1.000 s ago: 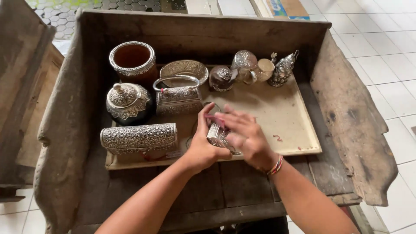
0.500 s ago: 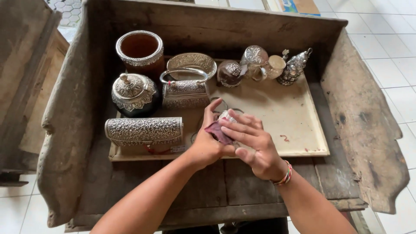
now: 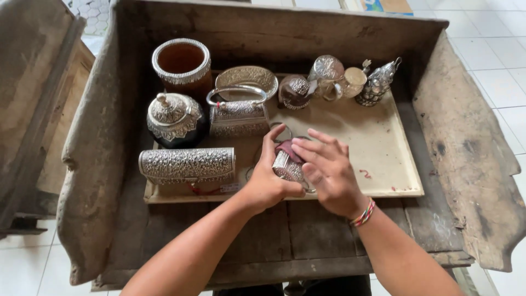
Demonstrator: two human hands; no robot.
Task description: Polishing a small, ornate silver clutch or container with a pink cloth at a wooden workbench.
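1. A white tiled floor lies all round a big, worn wooden trough with raised sides – its plank bottom serves as the tabletop here.
2. A pale flat tray rests inside the trough and carries most of the silverware.
3. At the tray's front left lies a long embossed silver box, on its side.
4. Behind it stands a round lidded silver pot, and further back a brown cylinder jar with a silver rim, which seems to stand just off the tray.
5. A silver handbag-shaped box with a curved handle sits beside the pot, with an oval silver bowl behind it.
6. Along the tray's back edge: a dark rounded piece with silver work, a small silver cup, a pale round piece and a small silver figurine-like vessel.
7. The left hand is closed round a small embossed silver case (dark red at its top), held just above the tray's front edge.
8. The right hand – a coloured bracelet on its wrist – has its fingers loosely spread against the case, touching its near side rather than gripping it.
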